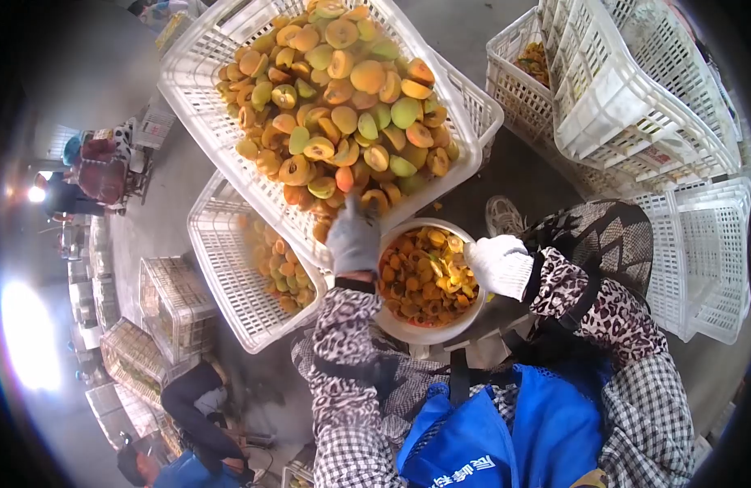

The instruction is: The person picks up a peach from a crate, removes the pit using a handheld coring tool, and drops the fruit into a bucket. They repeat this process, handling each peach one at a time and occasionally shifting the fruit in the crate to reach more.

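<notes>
My left hand [354, 237], in a grey glove, reaches to the near edge of a white crate [184, 77] heaped with halved orange and green fruit [335, 106]. Its fingertips touch or nearly touch the fruit; whether they grip a piece is unclear. My right hand [499, 267], in a white glove, is at the right rim of a round white bucket [428, 332], its fingers curled at the edge. Inside the bucket lie cut fruit pieces [428, 276], some bright yellow. The bucket stands just below the crate, between my hands.
Another crate [253, 337] with fruit sits under the heaped one at the left. Stacked white crates [628, 106] stand at the upper right, more crates [693, 260] at the right. A person [188, 464] is at the lower left, others farther off. My shoe [504, 218] shows beside the bucket.
</notes>
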### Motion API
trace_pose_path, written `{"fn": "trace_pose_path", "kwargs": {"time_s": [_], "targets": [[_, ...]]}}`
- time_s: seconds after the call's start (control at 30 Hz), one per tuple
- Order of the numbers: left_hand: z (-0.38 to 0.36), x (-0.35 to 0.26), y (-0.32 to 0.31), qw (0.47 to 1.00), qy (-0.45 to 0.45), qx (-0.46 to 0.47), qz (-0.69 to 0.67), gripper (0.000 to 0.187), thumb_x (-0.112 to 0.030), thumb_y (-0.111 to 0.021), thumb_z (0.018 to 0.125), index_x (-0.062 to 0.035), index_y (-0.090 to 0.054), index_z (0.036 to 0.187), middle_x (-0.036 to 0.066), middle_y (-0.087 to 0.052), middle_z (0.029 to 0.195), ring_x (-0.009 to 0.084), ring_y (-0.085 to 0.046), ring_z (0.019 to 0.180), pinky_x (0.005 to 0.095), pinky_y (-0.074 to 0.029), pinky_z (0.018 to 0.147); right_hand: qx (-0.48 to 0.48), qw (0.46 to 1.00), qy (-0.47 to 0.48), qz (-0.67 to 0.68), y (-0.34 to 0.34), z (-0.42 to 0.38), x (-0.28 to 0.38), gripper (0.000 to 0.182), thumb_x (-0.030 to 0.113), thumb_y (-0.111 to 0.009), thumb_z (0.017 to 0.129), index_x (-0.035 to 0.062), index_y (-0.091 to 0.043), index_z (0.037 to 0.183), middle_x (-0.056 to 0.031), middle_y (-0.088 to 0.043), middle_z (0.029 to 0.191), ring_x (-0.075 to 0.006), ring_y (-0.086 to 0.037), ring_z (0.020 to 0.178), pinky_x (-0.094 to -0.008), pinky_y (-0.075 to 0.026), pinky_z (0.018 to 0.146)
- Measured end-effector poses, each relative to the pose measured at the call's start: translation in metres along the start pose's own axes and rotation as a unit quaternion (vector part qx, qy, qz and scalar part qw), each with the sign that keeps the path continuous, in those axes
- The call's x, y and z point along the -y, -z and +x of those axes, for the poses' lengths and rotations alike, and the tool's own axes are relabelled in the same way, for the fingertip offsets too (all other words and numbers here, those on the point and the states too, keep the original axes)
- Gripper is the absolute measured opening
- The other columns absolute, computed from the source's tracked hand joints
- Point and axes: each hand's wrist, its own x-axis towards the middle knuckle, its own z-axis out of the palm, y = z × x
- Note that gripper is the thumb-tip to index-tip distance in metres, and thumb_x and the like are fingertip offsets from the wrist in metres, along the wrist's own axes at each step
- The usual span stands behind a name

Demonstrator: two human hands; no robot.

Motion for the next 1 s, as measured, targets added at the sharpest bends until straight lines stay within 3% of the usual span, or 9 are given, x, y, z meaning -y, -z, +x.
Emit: {"fn": "trace_pose_path", "kwargs": {"time_s": [0.07,0.17,0.27,0.4,0.5,0.63,0.7,0.9,1.0], "targets": [[0.011,0.001,-0.027,0.998,0.052,-0.018,0.034,0.047,-0.023,-0.064,0.091,-0.0101,-0.047,0.132,0.020,-0.065,0.112,0.0370,-0.064,0.099,0.0407,-0.050,0.084,0.001,0.997,-0.019,-0.079,-0.002,0.001,-0.005,0.020,0.017,-0.066,0.080,-0.0004,-0.062,0.090,-0.0162,-0.060,0.065,-0.0313,-0.063,0.059,-0.0423,-0.051,0.053],[0.016,0.021,-0.036,0.980,-0.015,-0.039,-0.194,0.046,-0.018,-0.065,0.089,-0.0052,-0.048,0.130,0.015,-0.065,0.106,0.0282,-0.064,0.096,0.0354,-0.051,0.082,-0.176,0.946,-0.012,0.271,0.040,0.013,0.008,0.025,0.027,-0.060,0.089,0.0035,-0.053,0.095,-0.0178,-0.060,0.067,-0.0360,-0.061,0.058,-0.0460,-0.048,0.053],[-0.006,0.001,-0.008,0.835,0.067,0.038,-0.544,0.038,-0.017,-0.061,0.091,0.0007,-0.051,0.123,0.012,-0.061,0.104,0.0247,-0.062,0.099,0.0327,-0.052,0.084,-0.104,0.921,-0.085,0.367,0.090,0.022,0.031,0.030,0.031,-0.062,0.087,0.0054,-0.051,0.099,-0.0194,-0.062,0.075,-0.0403,-0.064,0.072,-0.0456,-0.051,0.061],[-0.039,-0.011,0.025,0.807,-0.146,0.084,-0.565,0.027,-0.025,-0.046,0.099,-0.0023,-0.054,0.111,0.015,-0.062,0.105,0.0244,-0.062,0.099,0.0365,-0.052,0.087,-0.150,0.945,-0.001,0.290,0.079,0.030,0.054,0.031,0.029,-0.063,0.087,0.0036,-0.051,0.100,-0.0176,-0.063,0.078,-0.0393,-0.063,0.069,-0.0455,-0.051,0.060],[-0.043,-0.019,0.040,0.546,0.035,0.185,-0.816,0.038,-0.040,-0.042,0.101,-0.0057,-0.054,0.113,0.018,-0.064,0.098,0.0337,-0.064,0.094,0.0519,-0.053,0.085,-0.116,0.958,-0.026,0.259,0.081,0.029,0.067,0.030,0.027,-0.063,0.086,0.0025,-0.050,0.098,-0.0174,-0.063,0.076,-0.0387,-0.062,0.066,-0.0454,-0.051,0.059],[-0.048,-0.017,0.042,0.581,0.013,0.142,-0.801,0.039,-0.039,-0.042,0.102,-0.0038,-0.054,0.112,0.017,-0.065,0.098,0.0307,-0.065,0.095,0.0470,-0.054,0.085,-0.127,0.942,-0.003,0.311,0.093,0.033,0.075,0.028,0.023,-0.063,0.086,0.0016,-0.050,0.098,-0.0184,-0.062,0.073,-0.0388,-0.062,0.065,-0.0448,-0.050,0.057],[-0.057,-0.024,0.049,0.857,-0.133,-0.020,-0.497,0.040,-0.038,-0.041,0.102,-0.0014,-0.055,0.110,0.016,-0.065,0.097,0.0274,-0.065,0.094,0.0416,-0.055,0.084,-0.148,0.936,0.008,0.320,0.099,0.036,0.077,0.027,0.022,-0.062,0.086,0.0013,-0.050,0.098,-0.0186,-0.061,0.073,-0.0388,-0.062,0.065,-0.0446,-0.050,0.057],[-0.057,-0.002,0.048,0.859,-0.101,0.004,-0.502,0.024,-0.014,-0.039,0.104,0.0036,-0.053,0.112,0.013,-0.063,0.101,0.0201,-0.064,0.091,0.0321,-0.053,0.084,-0.105,0.954,0.018,0.281,0.093,0.043,0.085,0.028,0.022,-0.062,0.085,0.0014,-0.050,0.099,-0.0175,-0.063,0.073,-0.0372,-0.063,0.063,-0.0456,-0.050,0.056],[-0.062,-0.007,0.052,0.853,-0.070,-0.003,-0.516,0.040,-0.035,-0.040,0.103,0.0013,-0.057,0.105,0.015,-0.066,0.094,0.0225,-0.065,0.089,0.0346,-0.054,0.083,-0.132,0.948,0.011,0.288,0.095,0.043,0.087,0.029,0.022,-0.062,0.085,0.0004,-0.050,0.100,-0.0170,-0.063,0.071,-0.0363,-0.064,0.062,-0.0455,-0.050,0.055]]}}
